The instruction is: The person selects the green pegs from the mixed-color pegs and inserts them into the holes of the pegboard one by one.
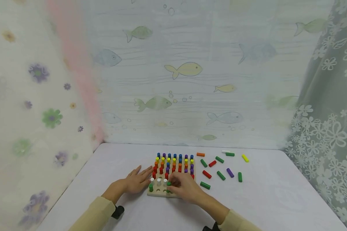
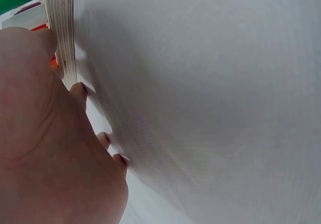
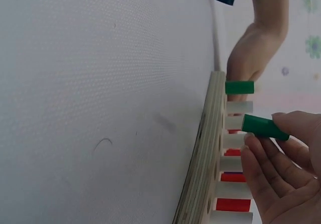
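A wooden pegboard [image 1: 152, 193] on the table holds rows of coloured pegs. My right hand [image 1: 186, 187] pinches a green peg [image 3: 263, 126] between thumb and fingertips, over the board's near row. In the right wrist view the peg is tilted and its free end is apart from the board. Another green peg [image 1: 151, 188] stands in the near left corner, in front of white pegs [image 1: 159, 182]. My left hand [image 1: 137, 183] lies with fingers extended along the board's left side, touching its edge in the left wrist view. The right hand hides part of the near rows.
Loose pegs lie scattered right of the board: several green ones [image 1: 205, 185], red ones [image 1: 207, 174], a purple one [image 1: 230, 172], an orange one [image 1: 200, 154], a yellow one [image 1: 245, 158] and a white one [image 1: 226, 151]. Behind the table hangs a fish-patterned curtain [image 1: 185, 96].
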The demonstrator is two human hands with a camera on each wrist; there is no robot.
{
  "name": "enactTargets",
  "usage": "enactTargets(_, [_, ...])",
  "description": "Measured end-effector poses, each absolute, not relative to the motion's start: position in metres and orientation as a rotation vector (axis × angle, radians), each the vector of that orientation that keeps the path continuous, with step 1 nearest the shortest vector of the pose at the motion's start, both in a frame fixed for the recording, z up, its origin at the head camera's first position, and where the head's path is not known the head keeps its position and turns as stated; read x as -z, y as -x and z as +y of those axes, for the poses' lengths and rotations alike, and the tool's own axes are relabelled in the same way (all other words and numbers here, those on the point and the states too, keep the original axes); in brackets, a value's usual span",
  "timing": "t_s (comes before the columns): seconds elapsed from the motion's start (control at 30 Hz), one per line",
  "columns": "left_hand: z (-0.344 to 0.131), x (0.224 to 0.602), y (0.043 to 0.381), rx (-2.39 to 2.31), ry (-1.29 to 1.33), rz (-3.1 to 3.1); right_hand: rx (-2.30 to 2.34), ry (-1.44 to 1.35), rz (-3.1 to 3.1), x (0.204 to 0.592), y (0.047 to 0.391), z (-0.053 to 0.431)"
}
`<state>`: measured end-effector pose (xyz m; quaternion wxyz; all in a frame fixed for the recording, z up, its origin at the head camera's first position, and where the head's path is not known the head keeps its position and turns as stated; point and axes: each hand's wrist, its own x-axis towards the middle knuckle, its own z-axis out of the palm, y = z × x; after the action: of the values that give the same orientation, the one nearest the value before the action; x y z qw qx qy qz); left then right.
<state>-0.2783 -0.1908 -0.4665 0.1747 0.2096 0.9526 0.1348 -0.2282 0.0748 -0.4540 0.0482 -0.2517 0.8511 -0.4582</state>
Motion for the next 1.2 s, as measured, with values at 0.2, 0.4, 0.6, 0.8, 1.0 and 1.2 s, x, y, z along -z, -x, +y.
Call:
enactTargets(0.2, [-0.191, 0.465, 0.279, -0.383, -0.587, 2.710, 1.399, 0.758, 2.598, 0.457, 0.230, 0.070])
enactTargets(0.4, [-0.193, 0.468, 0.279, -0.408, -0.587, 2.700, 1.388, 0.750, 2.619, 0.459, 0.232, 0.066])
enactTargets(0.6, [-0.196, 0.476, 0.283, -0.429, -0.602, 2.702, 1.361, 0.724, 2.640, 0.460, 0.234, 0.061])
enactTargets(0.8, [-0.196, 0.476, 0.284, -0.435, -0.600, 2.706, 1.344, 0.701, 2.657, 0.459, 0.232, 0.054])
enactTargets(1.0, [-0.193, 0.470, 0.281, -0.408, -0.597, 2.686, 1.385, 0.685, 2.628, 0.461, 0.231, 0.047])
enactTargets(1.2, [-0.191, 0.466, 0.280, -0.402, -0.581, 2.700, 1.383, 0.702, 2.650, 0.465, 0.232, 0.041])
